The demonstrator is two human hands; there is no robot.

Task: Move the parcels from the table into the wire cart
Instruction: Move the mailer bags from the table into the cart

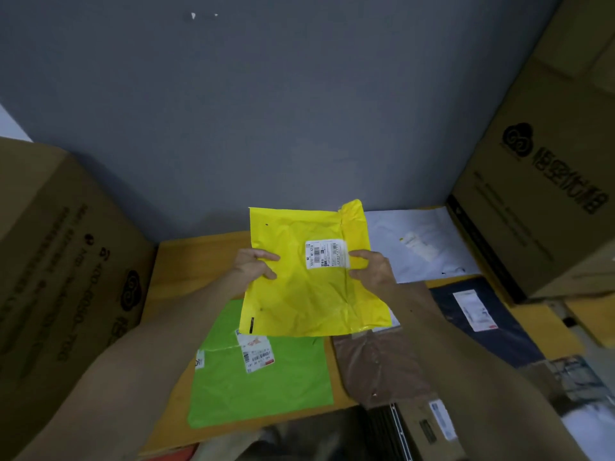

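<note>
A yellow parcel bag (299,294) with a white label is lifted above the wooden table (186,261). My left hand (253,266) grips its left edge and my right hand (371,267) grips its right side beside the label. Under it on the table lies a green parcel (266,384) with labels. A brown parcel (382,367) lies to the right of the green one. A white parcel (419,241) rests at the back right, and a dark blue parcel (492,321) lies in front of it. No wire cart shows in the view.
A large cardboard box (60,254) stands at the table's left. Stacked cardboard boxes (545,181) stand at the right. A grey wall (266,111) closes the back. A small box with a label (429,424) sits at the near right.
</note>
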